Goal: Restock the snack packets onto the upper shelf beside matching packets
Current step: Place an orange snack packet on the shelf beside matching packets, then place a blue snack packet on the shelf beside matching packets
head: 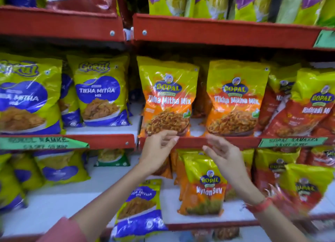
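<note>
Two orange-and-yellow Tikha Mitha Mix packets stand upright on the middle red shelf (226,142): the left packet (167,96) and the right packet (235,98). My left hand (159,149) is just below the left packet's bottom edge, fingers apart, fingertips near the shelf lip. My right hand (223,154) hovers below the gap between the two packets, fingers spread, holding nothing. On the lower shelf stand a Nylon Sev packet (204,183) and a purple-and-yellow Tikha Mitha packet (141,207).
Purple-and-yellow Gokul Tikha Mitha packets (99,91) fill the middle shelf at left. Red Nadiyadi Mix packets (308,105) stand at right. The top shelf (217,29) carries green-and-purple packets. Green price labels (290,142) hang on the shelf lips.
</note>
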`<state>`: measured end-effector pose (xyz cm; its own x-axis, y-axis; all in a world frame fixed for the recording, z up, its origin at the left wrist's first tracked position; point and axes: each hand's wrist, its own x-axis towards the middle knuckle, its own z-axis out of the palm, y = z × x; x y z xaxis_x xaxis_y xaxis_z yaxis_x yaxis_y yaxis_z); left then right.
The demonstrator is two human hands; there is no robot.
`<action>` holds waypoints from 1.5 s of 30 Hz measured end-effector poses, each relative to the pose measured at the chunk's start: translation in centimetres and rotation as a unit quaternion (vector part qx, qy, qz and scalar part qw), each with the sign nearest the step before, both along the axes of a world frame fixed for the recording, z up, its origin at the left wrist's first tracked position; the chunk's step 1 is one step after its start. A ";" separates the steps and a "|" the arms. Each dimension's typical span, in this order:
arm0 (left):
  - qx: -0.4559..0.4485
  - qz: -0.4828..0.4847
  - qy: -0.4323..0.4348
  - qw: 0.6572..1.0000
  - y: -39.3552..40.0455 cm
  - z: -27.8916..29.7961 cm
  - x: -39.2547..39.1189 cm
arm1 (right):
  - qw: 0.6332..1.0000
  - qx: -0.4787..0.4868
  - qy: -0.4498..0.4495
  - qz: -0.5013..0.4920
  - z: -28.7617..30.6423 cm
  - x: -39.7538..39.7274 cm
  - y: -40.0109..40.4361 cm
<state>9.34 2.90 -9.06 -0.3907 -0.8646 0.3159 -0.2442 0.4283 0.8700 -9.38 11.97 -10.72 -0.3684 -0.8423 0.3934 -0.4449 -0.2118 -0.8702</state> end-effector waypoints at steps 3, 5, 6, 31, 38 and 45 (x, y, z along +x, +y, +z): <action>0.060 0.023 0.006 0.998 0.2 -3.7 4.4 | 0.997 0.079 -0.003 0.017 -4.7 3.5 -0.9; 0.130 0.052 0.017 0.990 0.0 -7.1 7.0 | 0.989 0.138 -0.028 0.039 -8.3 5.7 -1.8; 0.159 0.079 0.016 0.984 -0.2 -8.9 7.9 | 0.984 0.165 -0.043 0.049 -9.9 6.5 -2.2; 0.437 0.103 0.036 0.893 -1.7 -23.4 15.6 | 0.880 0.372 -0.267 0.127 -22.4 11.9 -5.7; 0.336 0.090 0.071 0.935 2.6 -19.7 18.7 | 0.913 0.286 -0.232 0.174 -19.0 13.4 -2.1; 0.191 0.096 0.111 0.971 4.3 -12.3 21.2 | 0.943 0.166 -0.190 0.218 -11.1 15.8 -1.4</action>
<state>30.55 7.21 -21.35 -0.1698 -0.9853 0.0169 -0.0761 0.0302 0.9966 6.38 10.59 -21.78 -0.0203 -0.9997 -0.0101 -0.0215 0.0106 -0.9997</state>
